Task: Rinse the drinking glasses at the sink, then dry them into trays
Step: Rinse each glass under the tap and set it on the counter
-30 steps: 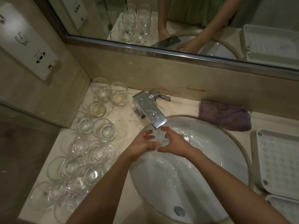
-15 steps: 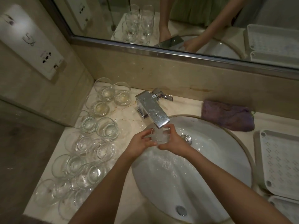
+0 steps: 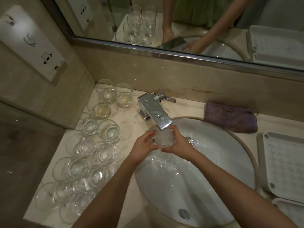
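A clear drinking glass [image 3: 164, 139] sits right under the spout of the chrome faucet [image 3: 155, 114], water foaming inside it. My left hand [image 3: 143, 148] grips its left side with curled fingers. My right hand [image 3: 180, 145] wraps its right side, thumb under the base. Both are over the white sink basin [image 3: 213, 170], where water splashes. Several more clear glasses [image 3: 92, 150] stand in two rows on the counter to the left. A white perforated tray [image 3: 286, 165] lies to the right of the sink.
A purple cloth [image 3: 230, 117] lies behind the basin at the right. A second white tray [image 3: 291, 209] sits below the first. The mirror [image 3: 197, 22] runs along the back wall. A socket panel [image 3: 32, 41] is on the left wall. The drain [image 3: 184, 213] is at the basin's near side.
Both hands have kept the glass under the spout, shifting it slightly up and back against the spout. The camera view has drifted a little.
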Demonstrator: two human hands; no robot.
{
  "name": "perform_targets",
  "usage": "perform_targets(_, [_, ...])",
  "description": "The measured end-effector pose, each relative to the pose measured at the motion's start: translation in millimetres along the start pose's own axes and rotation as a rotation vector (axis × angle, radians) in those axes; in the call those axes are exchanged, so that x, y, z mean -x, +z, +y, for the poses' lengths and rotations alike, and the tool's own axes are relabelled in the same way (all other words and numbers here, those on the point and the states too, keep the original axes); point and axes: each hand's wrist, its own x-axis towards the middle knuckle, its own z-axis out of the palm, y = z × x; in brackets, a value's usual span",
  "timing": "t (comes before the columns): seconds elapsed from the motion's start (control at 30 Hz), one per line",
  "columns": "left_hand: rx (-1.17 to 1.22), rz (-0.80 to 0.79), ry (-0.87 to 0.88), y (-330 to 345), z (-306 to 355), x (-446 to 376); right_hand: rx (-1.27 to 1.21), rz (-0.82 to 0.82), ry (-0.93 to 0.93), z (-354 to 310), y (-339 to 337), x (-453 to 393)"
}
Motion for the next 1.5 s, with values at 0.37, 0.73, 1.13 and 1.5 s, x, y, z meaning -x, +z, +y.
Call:
perform_targets(0.37, [-0.266,-0.080,-0.059,-21.4,9.8,-13.2,-0.090,-0.119,0.120,2.4,1.8,-7.8])
perform_targets(0.73, [-0.246,-0.082,-0.057,-17.6,-1.5,-6.9,0.242,-0.112,0.078,-9.9,-8.0,-8.1])
perform_targets(1.13, [-0.283,-0.036,-0.006,-17.1,6.9,-8.7,0.130,0.018,0.001,7.3,5.5,-6.9])
perform_targets(1.5, [-0.275,-0.020,0.018,-14.9,18.6,-10.9,-0.276,0.055,0.101,3.3,8.2,-0.1])
